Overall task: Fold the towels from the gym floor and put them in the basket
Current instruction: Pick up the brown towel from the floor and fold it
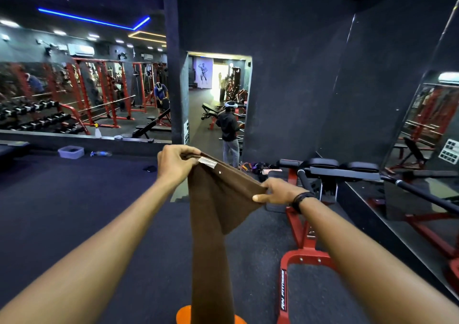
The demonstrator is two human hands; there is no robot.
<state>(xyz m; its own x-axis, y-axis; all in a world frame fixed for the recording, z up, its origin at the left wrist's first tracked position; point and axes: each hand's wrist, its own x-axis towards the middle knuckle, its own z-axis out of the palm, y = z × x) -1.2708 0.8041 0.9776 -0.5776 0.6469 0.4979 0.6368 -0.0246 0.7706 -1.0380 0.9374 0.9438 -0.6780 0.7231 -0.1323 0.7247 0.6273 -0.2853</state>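
Floor, far left: clear tub (71, 152) + a bottle (101, 153) lying beside it, near the low ledge. Can't tell if that tub is the basket; no obvious basket in view.
Small dark item: on the mat (150, 168), just left of the hands, poss. another towel, too small to say.
Left hand: (173, 163) closed, fingers pinching the top edge of the brown towel (211, 214) right by its white label (207, 162). Held higher than the other hand.
Towel: off the floor, in the air between both hands, hanging as a long narrow strip down past the bottom of frame. Looks already doubled lengthwise, w/ a shorter flap drooping under the right-hand corner.
Orange thing: (183, 314) on the floor under the hanging end, mostly hidden by the towel, can't ID.
Right hand: (275, 192) closed, thumb + fingers gripping the other top corner; dark bands on the wrist. Lower than the left, so the top edge slopes.
Bench: red-framed (301, 227), just right of the towel, apart from it.
Step, my read: squaring the top edge before the next fold.
To do it well: level the hands, pull the edge taut so corners match, let the loose flap fall flush w/ the main strip, then bring top to bottom. Keep the tail off the floor & clear of the bench frame.
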